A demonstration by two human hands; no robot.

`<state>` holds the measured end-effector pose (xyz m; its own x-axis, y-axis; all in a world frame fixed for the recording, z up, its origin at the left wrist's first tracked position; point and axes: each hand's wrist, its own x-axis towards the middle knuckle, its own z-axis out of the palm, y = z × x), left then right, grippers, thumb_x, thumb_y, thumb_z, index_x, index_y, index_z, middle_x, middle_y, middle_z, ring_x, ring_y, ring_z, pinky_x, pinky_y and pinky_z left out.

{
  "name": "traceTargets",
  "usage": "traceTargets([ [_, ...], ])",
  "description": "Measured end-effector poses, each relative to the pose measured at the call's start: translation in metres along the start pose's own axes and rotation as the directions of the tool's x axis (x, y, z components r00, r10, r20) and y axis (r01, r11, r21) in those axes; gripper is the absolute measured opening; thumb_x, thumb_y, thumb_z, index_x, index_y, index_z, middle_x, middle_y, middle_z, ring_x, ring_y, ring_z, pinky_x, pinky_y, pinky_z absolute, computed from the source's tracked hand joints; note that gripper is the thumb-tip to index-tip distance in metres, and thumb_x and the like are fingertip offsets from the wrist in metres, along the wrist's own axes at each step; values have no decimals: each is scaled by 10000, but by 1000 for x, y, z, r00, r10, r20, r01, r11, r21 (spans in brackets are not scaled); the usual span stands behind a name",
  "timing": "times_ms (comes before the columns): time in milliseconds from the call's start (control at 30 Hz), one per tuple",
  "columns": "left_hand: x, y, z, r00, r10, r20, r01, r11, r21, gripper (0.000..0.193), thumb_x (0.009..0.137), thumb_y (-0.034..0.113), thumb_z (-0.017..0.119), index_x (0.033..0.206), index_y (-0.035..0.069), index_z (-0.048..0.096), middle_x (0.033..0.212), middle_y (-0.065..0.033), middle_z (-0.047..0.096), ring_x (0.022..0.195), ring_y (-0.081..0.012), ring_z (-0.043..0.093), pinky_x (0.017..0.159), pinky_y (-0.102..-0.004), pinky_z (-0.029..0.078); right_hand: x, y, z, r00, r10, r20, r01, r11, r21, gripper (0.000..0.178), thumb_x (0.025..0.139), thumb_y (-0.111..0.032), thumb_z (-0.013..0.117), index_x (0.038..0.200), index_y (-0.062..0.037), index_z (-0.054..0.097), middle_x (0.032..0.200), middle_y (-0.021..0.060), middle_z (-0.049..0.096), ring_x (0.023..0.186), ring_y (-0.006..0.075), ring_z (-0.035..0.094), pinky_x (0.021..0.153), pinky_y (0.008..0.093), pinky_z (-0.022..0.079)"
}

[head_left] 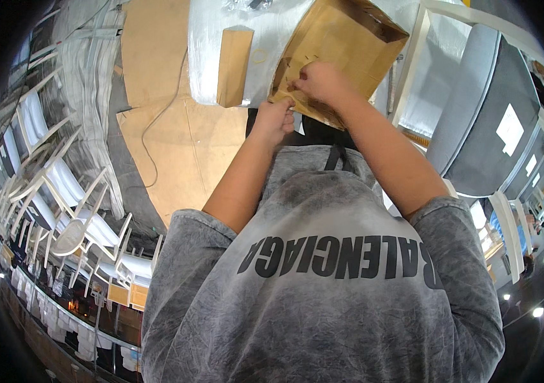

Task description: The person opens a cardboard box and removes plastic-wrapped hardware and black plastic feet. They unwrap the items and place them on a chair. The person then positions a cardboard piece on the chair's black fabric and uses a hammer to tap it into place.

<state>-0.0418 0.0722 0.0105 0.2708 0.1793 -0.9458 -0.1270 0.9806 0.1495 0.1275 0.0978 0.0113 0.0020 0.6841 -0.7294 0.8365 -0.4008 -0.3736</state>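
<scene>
An open brown cardboard box (362,39) lies tilted on a plastic-wrapped surface (203,64) in front of me. Several small dark slender pieces, too small to name, show inside it. Over the box's left part, my right hand (324,83) is closed in a pinch, its fingertips low near the cardboard. My left hand (276,119) is closed at the box's near left corner, thumb against the edge. What either hand holds is too small or hidden to make out. Left of the box stands a narrow cardboard piece (235,67), with a thin yellowish ring (259,56) beside it.
Flat cardboard sheets (202,147) cover the floor to the left, with a thin cable (146,137) across them. White chair frames (71,236) crowd the far left. To the right are a pale frame (411,70) and a grey upholstered piece (498,121) bearing a white paper.
</scene>
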Motion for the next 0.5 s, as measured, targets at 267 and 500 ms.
traceTargets([
  [267,1,-1,-2,1000,-6,12,7,999,-49,103,900,65,605,868,38,511,645,-4,385,453,-95,343,387,-268,241,-1,-50,-10,990,81,112,-62,985,-163,455,844,-484,706,1029,-71,751,1031,161,732,973,323,708,809,445,565],
  [500,-1,-2,1,1000,-1,-14,0,999,-35,101,909,81,612,888,36,524,658,-8,396,461,-90,349,384,-260,243,-1,-35,-5,993,72,95,-57,987,-152,420,848,-452,696,1047,-87,752,1039,171,727,988,338,701,833,449,562],
])
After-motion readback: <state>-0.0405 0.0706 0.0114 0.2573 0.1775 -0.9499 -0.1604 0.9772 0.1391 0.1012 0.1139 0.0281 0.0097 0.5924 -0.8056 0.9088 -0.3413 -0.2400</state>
